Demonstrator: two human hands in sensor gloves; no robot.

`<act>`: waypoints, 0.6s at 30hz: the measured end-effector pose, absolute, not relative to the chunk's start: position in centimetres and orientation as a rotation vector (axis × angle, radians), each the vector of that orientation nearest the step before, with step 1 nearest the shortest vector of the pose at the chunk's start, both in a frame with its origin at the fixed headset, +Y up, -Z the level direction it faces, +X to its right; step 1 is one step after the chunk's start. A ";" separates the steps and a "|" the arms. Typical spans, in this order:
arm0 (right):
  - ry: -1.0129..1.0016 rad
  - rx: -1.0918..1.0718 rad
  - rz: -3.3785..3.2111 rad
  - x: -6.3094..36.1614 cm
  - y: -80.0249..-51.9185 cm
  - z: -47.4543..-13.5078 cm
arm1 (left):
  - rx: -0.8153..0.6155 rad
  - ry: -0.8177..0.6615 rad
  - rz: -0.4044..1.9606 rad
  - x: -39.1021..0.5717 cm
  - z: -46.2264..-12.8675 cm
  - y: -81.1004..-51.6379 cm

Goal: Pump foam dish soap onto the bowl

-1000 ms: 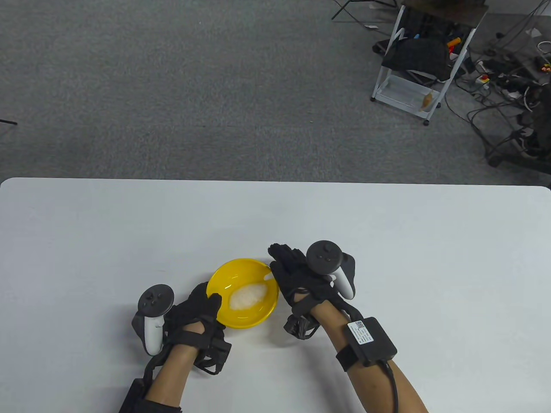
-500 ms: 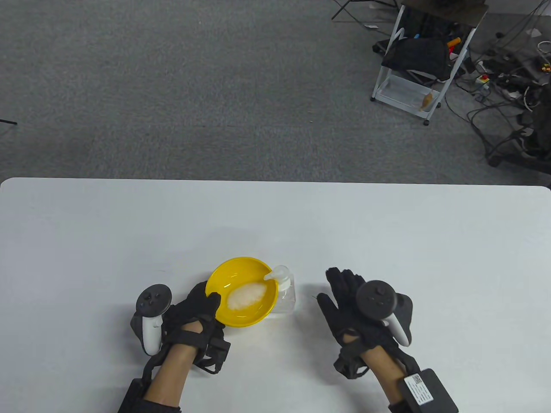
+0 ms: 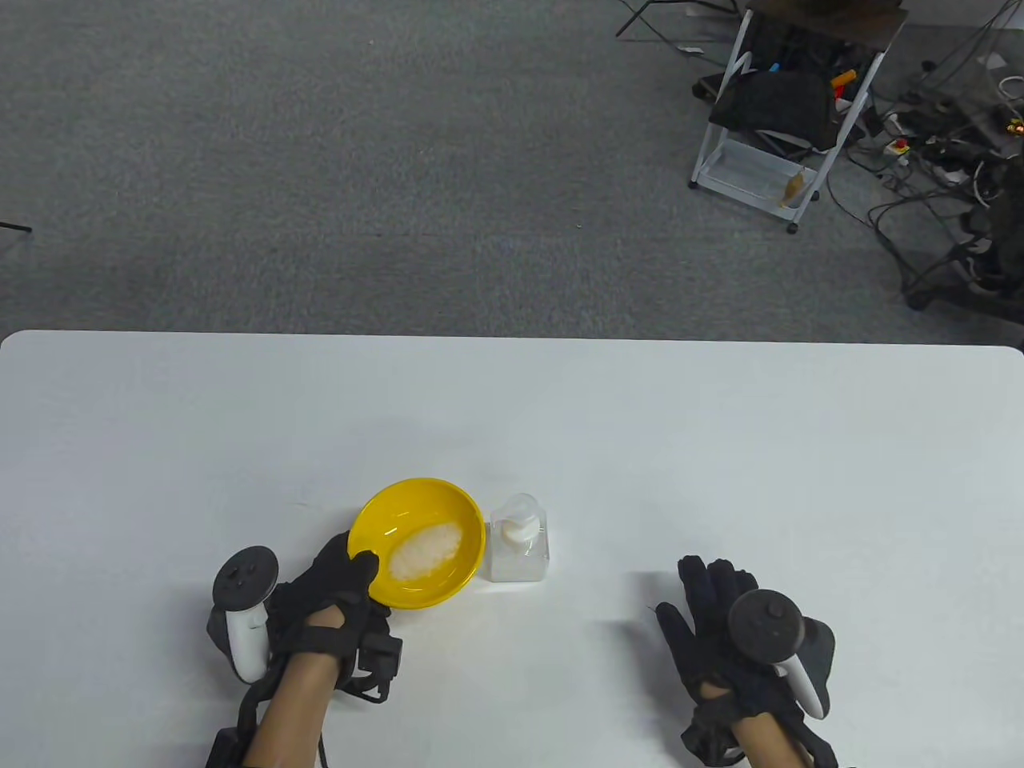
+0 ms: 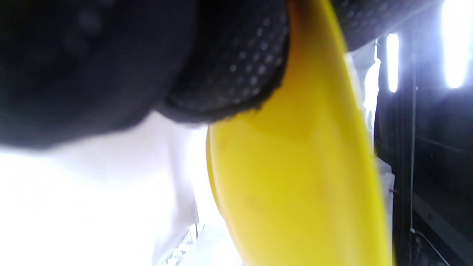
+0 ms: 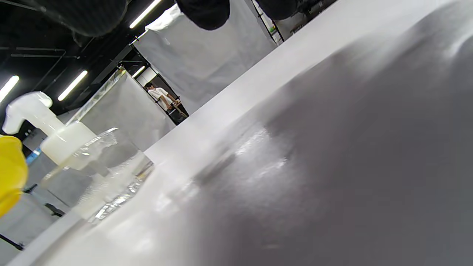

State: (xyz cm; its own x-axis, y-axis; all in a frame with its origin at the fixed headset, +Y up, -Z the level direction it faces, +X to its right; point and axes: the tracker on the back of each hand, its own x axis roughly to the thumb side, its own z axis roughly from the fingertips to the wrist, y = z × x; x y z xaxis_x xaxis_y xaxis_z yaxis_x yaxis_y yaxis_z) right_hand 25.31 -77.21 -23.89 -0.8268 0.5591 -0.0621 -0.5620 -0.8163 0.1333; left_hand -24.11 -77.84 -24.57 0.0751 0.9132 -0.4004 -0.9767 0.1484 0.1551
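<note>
A yellow bowl [image 3: 418, 541] with a mound of white foam [image 3: 424, 554] in it sits on the white table [image 3: 720, 448]. My left hand [image 3: 344, 584] grips its near-left rim, thumb over the edge; the left wrist view shows the bowl's outer wall [image 4: 295, 177] under my gloved fingers [image 4: 240, 66]. A clear square soap bottle [image 3: 519, 550] with a white pump stands just right of the bowl, also in the right wrist view [image 5: 92, 166]. My right hand [image 3: 712, 624] lies open and empty on the table, well right of and nearer than the bottle.
The table's far edge runs across the middle of the table view, with grey carpet beyond. A white wheeled cart [image 3: 788, 120] and tangled cables [image 3: 944, 160] stand far off at the upper right.
My right hand left the pump and drew back to the right and toward me. My left hand slid the bowl a little to the left, away from the bottle's spout.
</note>
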 end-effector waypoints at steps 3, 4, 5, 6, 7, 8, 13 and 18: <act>0.220 -0.011 2.587 24.8 -77.4 -24.0 | -0.156 0.486 1.384 -25.3 -24.2 -77.4; 0.221 -0.007 2.593 24.7 -77.5 -24.0 | -0.143 0.506 1.362 -26.0 -24.0 -77.2; 0.224 -0.006 2.597 24.6 -77.5 -24.1 | -0.136 0.521 1.345 -26.4 -23.9 -77.1; 0.227 -0.005 2.596 24.5 -77.6 -24.1 | -0.132 0.544 1.315 -27.0 -23.8 -77.1; 0.231 -0.003 2.596 24.4 -77.7 -24.1 | -0.135 0.567 1.284 -27.7 -23.6 -77.2; 0.233 -0.001 2.596 24.4 -77.7 -24.1 | -0.136 0.585 1.267 -28.2 -23.5 -77.3; 0.235 0.008 2.607 24.0 -77.8 -24.1 | -0.161 0.707 1.230 -30.6 -22.7 -78.8; 0.264 0.021 2.625 23.5 -78.2 -24.2 | -0.198 0.769 1.186 -31.6 -22.5 -79.9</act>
